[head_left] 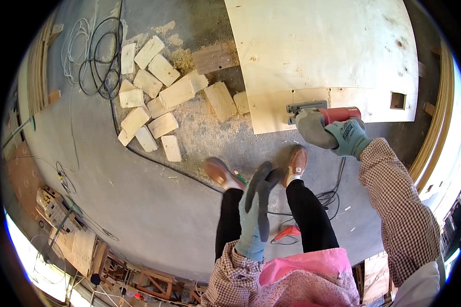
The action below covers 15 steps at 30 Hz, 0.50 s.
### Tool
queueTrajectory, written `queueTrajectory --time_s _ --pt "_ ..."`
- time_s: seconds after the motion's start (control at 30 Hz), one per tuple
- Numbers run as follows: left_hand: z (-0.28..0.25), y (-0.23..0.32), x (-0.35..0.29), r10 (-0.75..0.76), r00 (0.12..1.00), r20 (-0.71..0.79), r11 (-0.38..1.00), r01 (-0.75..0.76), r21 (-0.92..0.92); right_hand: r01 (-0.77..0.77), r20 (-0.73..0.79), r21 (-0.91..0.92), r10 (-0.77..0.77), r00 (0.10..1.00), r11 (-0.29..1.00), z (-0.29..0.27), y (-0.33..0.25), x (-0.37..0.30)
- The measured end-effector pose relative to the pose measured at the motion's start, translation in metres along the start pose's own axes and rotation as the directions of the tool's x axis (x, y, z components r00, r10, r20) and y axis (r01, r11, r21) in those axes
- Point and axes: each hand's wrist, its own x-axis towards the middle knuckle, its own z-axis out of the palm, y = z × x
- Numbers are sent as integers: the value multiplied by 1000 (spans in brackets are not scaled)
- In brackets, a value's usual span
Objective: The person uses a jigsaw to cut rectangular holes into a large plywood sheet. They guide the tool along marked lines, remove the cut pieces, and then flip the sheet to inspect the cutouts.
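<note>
My right hand [349, 137], in a light blue and grey work glove, is wrapped round the handle of a red and grey jigsaw [340, 114]. The jigsaw's metal base plate [307, 106] rests near the front edge of a large plywood sheet [322, 46]. A straight line runs across the sheet close to that edge, with a square hole cut out at its right end. My left hand [256, 210], gloved alike, is held above the floor in front of my body. Its fingers are stretched out, and I see nothing in them. The jigsaw's blade is hidden.
Several wood offcuts [176, 94] lie amid sawdust left of the sheet. Black cable [148, 156] crosses the floor to coils at the far left. A red power tool [286, 234] lies by my right leg. Long boards [442, 107] stand on the right.
</note>
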Motion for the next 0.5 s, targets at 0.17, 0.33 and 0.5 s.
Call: queueTrajectory --time_s 0.17,0.33,0.5 --pt "-36 -19 44 -80 997 7 994 79 80 -2 -5 62 2 1000 998 2 1 -5" --pt "-54 -16 75 -149 987 68 985 142 95 -98 -150 147 120 981 984 10 -14 -7" --pt "-56 -7 85 -227 967 113 974 226 30 -232 -315 472 409 857 850 31 -60 -16"
